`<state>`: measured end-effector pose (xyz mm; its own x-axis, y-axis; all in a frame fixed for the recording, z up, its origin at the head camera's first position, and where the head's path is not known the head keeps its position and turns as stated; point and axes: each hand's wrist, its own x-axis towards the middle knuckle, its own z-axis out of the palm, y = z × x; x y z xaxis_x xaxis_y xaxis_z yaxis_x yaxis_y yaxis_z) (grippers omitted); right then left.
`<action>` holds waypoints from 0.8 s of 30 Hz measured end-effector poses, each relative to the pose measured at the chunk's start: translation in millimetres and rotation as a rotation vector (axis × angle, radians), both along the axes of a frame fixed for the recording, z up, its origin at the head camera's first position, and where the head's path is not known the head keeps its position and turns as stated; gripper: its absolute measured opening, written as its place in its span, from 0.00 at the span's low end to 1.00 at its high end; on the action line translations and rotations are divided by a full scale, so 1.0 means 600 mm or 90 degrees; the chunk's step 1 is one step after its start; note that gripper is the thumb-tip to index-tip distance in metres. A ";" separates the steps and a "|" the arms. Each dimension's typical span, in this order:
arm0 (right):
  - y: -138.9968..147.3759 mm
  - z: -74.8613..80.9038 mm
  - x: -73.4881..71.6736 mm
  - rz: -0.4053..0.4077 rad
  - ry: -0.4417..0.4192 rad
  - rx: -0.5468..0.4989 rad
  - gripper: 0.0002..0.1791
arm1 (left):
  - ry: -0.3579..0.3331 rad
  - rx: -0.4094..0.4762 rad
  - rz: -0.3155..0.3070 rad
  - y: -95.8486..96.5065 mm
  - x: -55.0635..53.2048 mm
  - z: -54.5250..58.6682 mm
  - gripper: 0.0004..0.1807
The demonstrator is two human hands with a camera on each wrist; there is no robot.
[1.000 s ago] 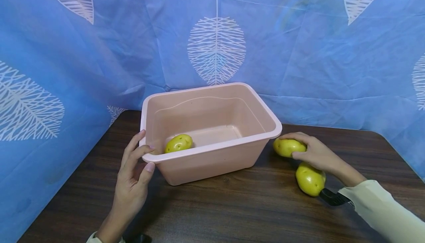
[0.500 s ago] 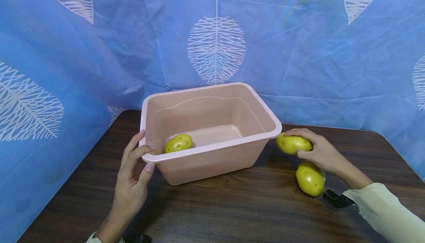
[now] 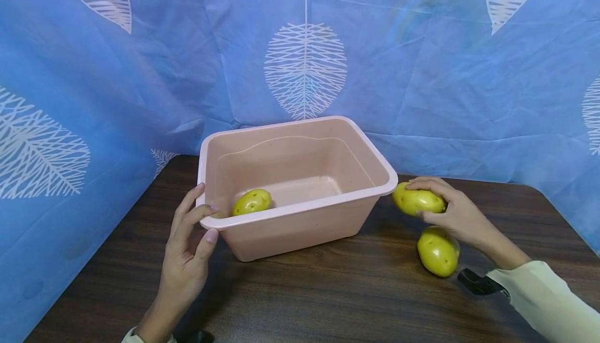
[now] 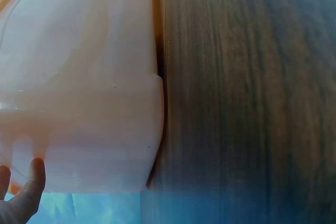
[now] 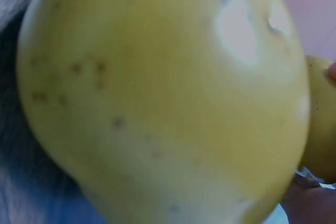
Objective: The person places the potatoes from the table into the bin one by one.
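A pale pink plastic tub (image 3: 300,236) stands on the table with one yellow potato (image 3: 252,202) lying inside. At its near left corner my left hand (image 3: 184,262) holds the rim, fingers over the edge and thumb outside below; its fingertips (image 4: 35,174) show against the tub wall in the left wrist view. Right of the tub, my right hand (image 3: 457,213) grips a second potato (image 3: 414,199) between fingers and thumb. A third potato (image 3: 438,252) rests on the table just below that hand; it fills most of the right wrist view, the gripped one showing at the right edge.
The dark wood-grain table (image 3: 319,296) ends at the back against a blue cloth (image 3: 422,72) with white leaf prints. A black strap piece (image 3: 478,282) juts from the right sleeve near the third potato.
My right hand has shifted slightly right and up with its potato, away from the tub's corner. The left hand, tub and other potatoes stay where they were.
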<state>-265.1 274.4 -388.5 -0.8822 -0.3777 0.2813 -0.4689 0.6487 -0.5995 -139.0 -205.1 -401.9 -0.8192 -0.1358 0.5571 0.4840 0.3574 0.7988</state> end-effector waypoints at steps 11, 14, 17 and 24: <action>-0.002 0.015 0.014 -0.002 0.032 -0.040 0.28 | 0.007 0.001 0.003 0.001 0.000 -0.001 0.19; -0.001 0.020 0.017 -0.011 0.030 -0.046 0.27 | 0.010 0.003 0.000 0.001 -0.001 -0.001 0.19; 0.001 0.025 0.018 -0.021 0.029 -0.058 0.27 | 0.007 0.002 0.001 0.001 0.000 -0.001 0.19; -0.001 0.038 0.020 -0.032 0.029 -0.094 0.27 | 0.000 -0.006 0.002 0.000 0.000 -0.001 0.18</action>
